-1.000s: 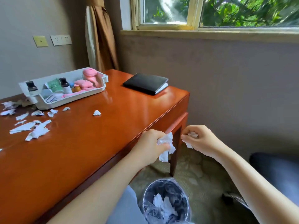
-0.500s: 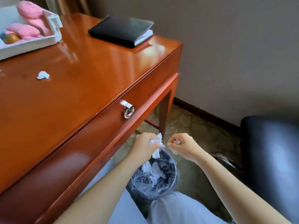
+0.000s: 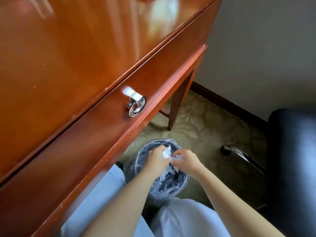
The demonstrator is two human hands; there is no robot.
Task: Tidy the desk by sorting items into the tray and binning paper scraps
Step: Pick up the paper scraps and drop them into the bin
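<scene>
A round bin [image 3: 176,186] lined with a clear bag stands on the carpet between my knees, under the desk's front edge. My left hand [image 3: 156,159] is over its mouth and grips a wad of white paper scraps [image 3: 166,152]. Right beside it, my right hand [image 3: 186,159] holds smaller white scraps [image 3: 178,157] in its curled fingers, also above the bin. More white scraps [image 3: 168,171] lie inside the bin below the hands. The tray and the scraps on the desk top are out of view.
The glossy orange wooden desk [image 3: 68,57] fills the upper left, its drawer front carrying a chrome ring pull [image 3: 136,104]. A desk leg [image 3: 177,103] stands beyond the bin. A black chair [image 3: 292,151] is at the right, close to my right arm.
Both hands have gone down from desk-edge height to the mouth of the bin, still holding their paper scraps. My view has tilted down, so the tray and black notebook left the frame.
</scene>
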